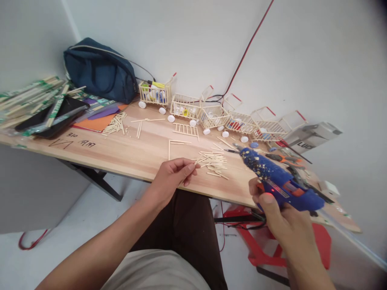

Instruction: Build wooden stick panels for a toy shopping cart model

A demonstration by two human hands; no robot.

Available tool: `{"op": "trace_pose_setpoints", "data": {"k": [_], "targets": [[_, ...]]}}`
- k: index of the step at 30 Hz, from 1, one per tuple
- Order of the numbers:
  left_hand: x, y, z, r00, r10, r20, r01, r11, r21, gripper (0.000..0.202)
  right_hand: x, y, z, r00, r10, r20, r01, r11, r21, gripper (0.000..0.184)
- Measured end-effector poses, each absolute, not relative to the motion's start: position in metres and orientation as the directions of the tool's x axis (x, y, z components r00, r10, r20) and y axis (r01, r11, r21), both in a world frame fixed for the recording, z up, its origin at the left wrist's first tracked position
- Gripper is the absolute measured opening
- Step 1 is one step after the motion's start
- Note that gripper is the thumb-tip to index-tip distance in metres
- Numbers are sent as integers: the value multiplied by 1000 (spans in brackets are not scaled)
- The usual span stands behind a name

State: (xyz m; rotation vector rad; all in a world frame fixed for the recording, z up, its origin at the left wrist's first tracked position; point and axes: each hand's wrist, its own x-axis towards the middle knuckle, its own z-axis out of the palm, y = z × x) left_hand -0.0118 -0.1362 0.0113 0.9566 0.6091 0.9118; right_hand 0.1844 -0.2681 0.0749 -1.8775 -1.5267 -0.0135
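Note:
In my right hand [278, 213] is a blue hot glue gun [284, 181], its nozzle pointing left over the table and a red light glowing on its side. My left hand [178, 171] is closed, thumb against fingers, on a thin wooden stick [197, 162] by the table's front edge. Just right of those fingertips lies a loose pile of short wooden sticks [215, 160]. Behind my left hand, a few sticks form an angled frame [169, 149]. Further back rests a ladder-shaped stick panel [185, 129].
Several small stick-built carts [184, 106] with white wheels line the wall. A blue bag [99, 72] stands at the back left, near bundled sticks [33, 96] and another stick pile [115, 124]. Pliers [284, 159] and a grey box [316, 137] are at the right. A red stool [256, 245] sits below.

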Motion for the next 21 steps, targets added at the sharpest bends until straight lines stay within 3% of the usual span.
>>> {"op": "trace_pose_setpoints", "data": {"k": [3,6,13,18,21], "targets": [[-12,-136,13,527,846,-80,-394,327,859,29,194,-263,77,366,810,459,894,-168,-416,39],[-13,-135,15,534,841,-88,-398,342,851,29,221,-257,73,418,821,389,902,-324,-285,41],[-13,-134,13,493,866,-85,-408,317,856,24,324,-267,28,485,815,316,854,-519,28,44],[-10,-133,10,478,875,-78,-410,302,861,21,363,-280,14,547,818,178,821,-566,76,42],[-9,-134,11,444,892,-88,-387,279,879,22,375,-279,11,508,828,237,849,-528,25,35]]}}
